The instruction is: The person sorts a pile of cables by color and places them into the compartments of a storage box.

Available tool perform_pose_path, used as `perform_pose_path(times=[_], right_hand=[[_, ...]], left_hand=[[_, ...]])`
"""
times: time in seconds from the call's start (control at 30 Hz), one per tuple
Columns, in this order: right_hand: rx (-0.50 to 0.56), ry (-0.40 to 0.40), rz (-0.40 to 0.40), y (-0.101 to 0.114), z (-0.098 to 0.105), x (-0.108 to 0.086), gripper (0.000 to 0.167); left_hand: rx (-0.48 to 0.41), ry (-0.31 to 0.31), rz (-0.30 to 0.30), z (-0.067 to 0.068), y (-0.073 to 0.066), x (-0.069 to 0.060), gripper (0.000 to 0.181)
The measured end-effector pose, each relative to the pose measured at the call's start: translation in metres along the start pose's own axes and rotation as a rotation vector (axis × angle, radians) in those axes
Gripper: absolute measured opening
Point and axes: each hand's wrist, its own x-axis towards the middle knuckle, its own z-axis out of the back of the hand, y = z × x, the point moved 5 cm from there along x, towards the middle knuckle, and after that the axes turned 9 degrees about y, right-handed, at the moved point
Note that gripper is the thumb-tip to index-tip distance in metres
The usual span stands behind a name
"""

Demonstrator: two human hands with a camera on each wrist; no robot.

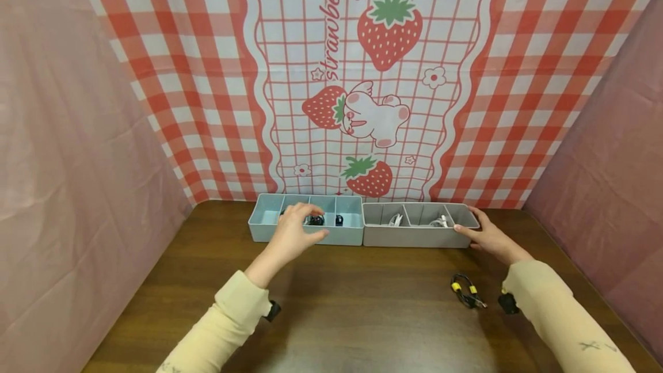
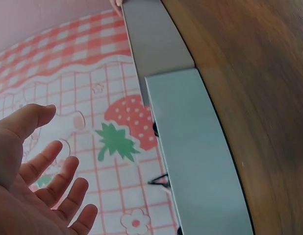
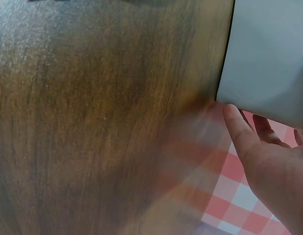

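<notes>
My left hand (image 1: pixel 296 230) hovers over the light blue divided box (image 1: pixel 305 236), thumb and fingers spread apart with nothing between them. In the left wrist view the same hand (image 2: pixel 38 171) shows loosely curved fingers, apart from the box wall. Black coiled cables (image 1: pixel 316 220) and a small black item (image 1: pixel 339 220) lie in its compartments. At the right end of the grey divided box (image 1: pixel 414 239), my right hand (image 1: pixel 489 238) grips the end wall, thumb over the rim and fingers outside. White cables (image 1: pixel 396 220) and a white cable bundle (image 1: pixel 440 221) sit inside it.
A black cable with yellow bands (image 1: pixel 468 291) lies coiled on the brown wooden table (image 1: pixel 362 309), in front of the grey box. The two boxes stand end to end against a strawberry-print cloth (image 1: pixel 383 131). Pink cloth (image 1: pixel 93 160) hangs on both sides.
</notes>
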Motion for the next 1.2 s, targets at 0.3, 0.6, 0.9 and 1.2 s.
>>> perform_pose_path(times=[0.3, 0.6, 0.9, 1.2], right_hand=[[-0.005, -0.001, 0.002, -0.001, 0.004, 0.001, 0.093], [-0.008, 0.012, -0.007, 0.003, 0.003, 0.001, 0.095], [0.013, 0.008, 0.002, 0.003, 0.003, 0.003, 0.094], [-0.002, 0.016, -0.011, -0.001, 0.003, 0.001, 0.095]], left_hand=[[-0.056, 0.046, -0.079, -0.018, -0.023, -0.002, 0.039], [-0.044, 0.161, -0.146, -0.053, -0.044, -0.004, 0.043], [-0.008, 0.211, -0.213, -0.086, -0.067, -0.008, 0.045], [0.009, 0.217, -0.291, -0.111, -0.082, -0.007, 0.049]])
